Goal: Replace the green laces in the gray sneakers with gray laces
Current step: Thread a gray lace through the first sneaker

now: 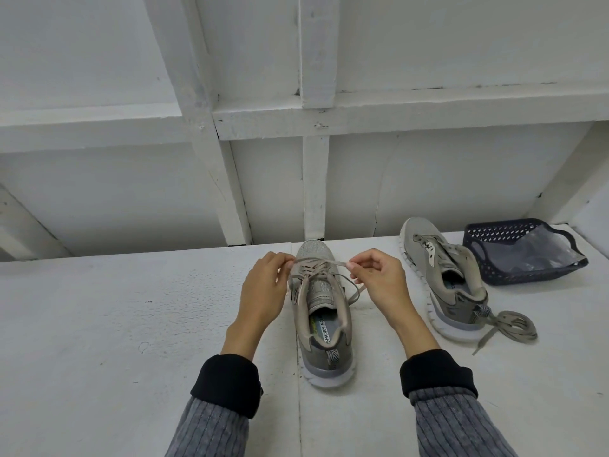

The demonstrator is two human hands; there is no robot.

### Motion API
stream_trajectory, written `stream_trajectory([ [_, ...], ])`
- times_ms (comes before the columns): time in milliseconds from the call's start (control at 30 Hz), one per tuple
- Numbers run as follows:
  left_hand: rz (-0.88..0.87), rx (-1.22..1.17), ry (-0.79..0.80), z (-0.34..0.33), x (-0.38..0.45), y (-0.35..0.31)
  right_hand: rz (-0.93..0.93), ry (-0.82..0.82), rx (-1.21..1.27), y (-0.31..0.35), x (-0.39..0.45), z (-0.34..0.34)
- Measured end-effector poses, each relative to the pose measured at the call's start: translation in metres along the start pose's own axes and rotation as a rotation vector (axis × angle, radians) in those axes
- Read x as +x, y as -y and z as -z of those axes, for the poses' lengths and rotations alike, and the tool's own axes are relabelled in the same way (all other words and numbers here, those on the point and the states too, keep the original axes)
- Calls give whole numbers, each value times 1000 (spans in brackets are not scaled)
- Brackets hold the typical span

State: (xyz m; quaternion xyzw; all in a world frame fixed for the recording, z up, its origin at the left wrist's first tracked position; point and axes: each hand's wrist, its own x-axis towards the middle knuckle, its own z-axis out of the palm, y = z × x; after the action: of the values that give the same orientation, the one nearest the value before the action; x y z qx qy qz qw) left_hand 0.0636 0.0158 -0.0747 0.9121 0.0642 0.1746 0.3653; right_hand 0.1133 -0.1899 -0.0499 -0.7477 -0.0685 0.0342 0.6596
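Observation:
A gray sneaker (324, 324) stands in the middle of the white surface, toe pointing away, with a gray lace (333, 262) crossed through its eyelets. My left hand (263, 291) pinches the lace at the shoe's left side near the toe. My right hand (375, 282) pinches the other stretch of lace on the right, and its loose end trails down beside the shoe. A second gray sneaker (441, 278) lies to the right with no lace in it. A loose gray lace (507, 326) is bundled by its heel.
A dark blue perforated basket (494, 245) with a clear plastic bag (534, 249) inside sits at the far right. White wooden wall framing (314, 186) rises just behind the surface's back edge.

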Motion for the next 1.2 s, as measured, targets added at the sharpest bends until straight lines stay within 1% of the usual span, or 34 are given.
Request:
stream_trajectory([
  [67, -65, 114, 25, -2, -1, -2, 33, 10, -34, 0, 0, -4],
  [100, -101, 126, 43, -2, -1, -6, 45, 39, -37, 0, 0, -6],
  [167, -157, 76, 80, -6, 1, -16, 61, 94, -27, 2, -1, -10],
  [233, -169, 9, 82, -10, 1, -26, 75, 108, -8, 3, -1, -14],
  [300, -148, -44, 33, -13, 0, -30, 78, 65, -4, 3, -1, -16],
  [400, -49, -130, -47, -12, -4, -30, 94, -36, -124, -3, 0, -14],
  [467, 15, -148, -47, -11, -7, -29, 59, 16, -206, -8, -1, -12],
  [533, 26, -136, -35, -11, -9, -29, 10, 94, -265, -15, -4, -14],
  [567, 25, -135, -32, -13, -9, -29, 0, 105, -277, -17, -5, -16],
  [667, 36, -116, -31, -17, -9, -30, -4, 85, -250, -22, -7, -19],
  [733, 12, -65, -28, -19, -9, -32, -27, 73, -202, -25, -7, -17],
  [833, -54, 49, -6, -23, -11, -36, -126, 45, -38, -34, -8, -14],
  [900, -74, 108, 0, -27, -13, -37, -159, 33, 35, -38, -9, -14],
  [1033, -83, 223, 22, -32, -12, -38, -153, 24, 52, -37, -10, -15],
  [1200, -93, 285, 14, -32, -11, -39, -156, 22, 55, -36, -12, -14],
])
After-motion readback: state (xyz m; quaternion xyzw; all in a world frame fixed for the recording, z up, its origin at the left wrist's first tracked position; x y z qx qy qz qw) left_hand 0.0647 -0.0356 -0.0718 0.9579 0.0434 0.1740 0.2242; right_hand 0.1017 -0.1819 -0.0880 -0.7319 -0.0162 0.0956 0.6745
